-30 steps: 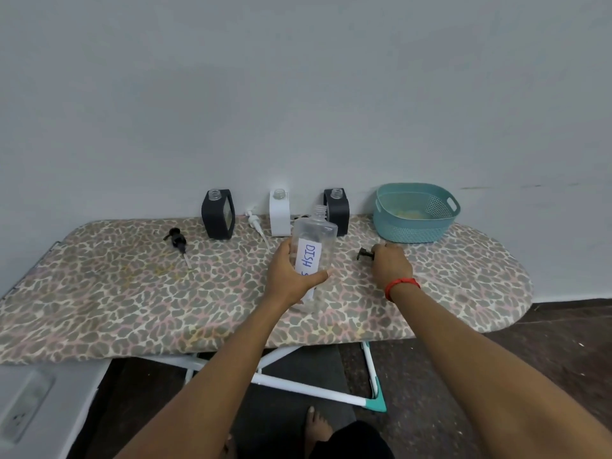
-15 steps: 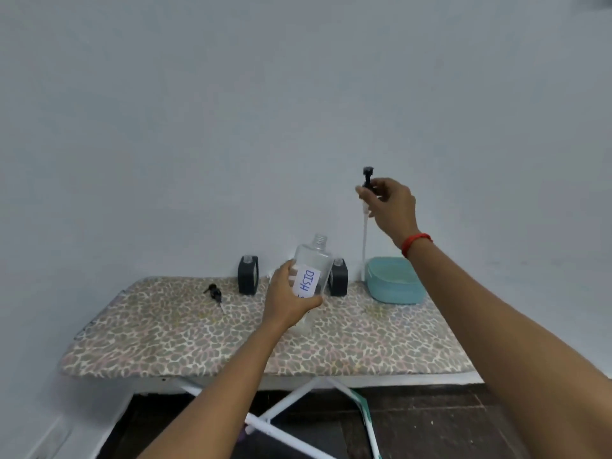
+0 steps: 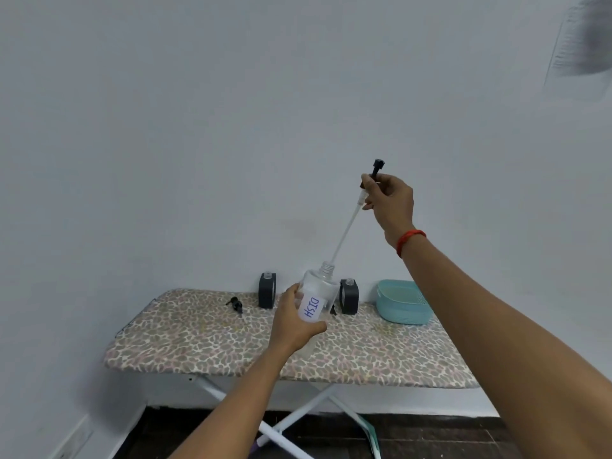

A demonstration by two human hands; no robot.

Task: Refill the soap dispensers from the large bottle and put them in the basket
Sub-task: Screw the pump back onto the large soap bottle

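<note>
Black dispensers point(image 3: 267, 290) point(image 3: 349, 296) number 2, pumps point(image 3: 235, 304) point(image 3: 377, 167) perhaps 2.

I count two black, squarish soap dispensers point(image 3: 267, 290) point(image 3: 348, 296), one clear plastic bottle with a handwritten label point(image 3: 319, 286), two black pump heads point(image 3: 377, 167) point(image 3: 235, 304) (only one trails a long clear tube), one teal plastic basket point(image 3: 402, 308), one leopard-print ironing board point(image 3: 198, 342), and two bare hands, the left hand point(image 3: 291, 323) and the right hand point(image 3: 392, 200).

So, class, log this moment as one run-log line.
left hand: grips DISH bottle | right hand: pinches pump, tube at bottle mouth | basket: on board
</note>
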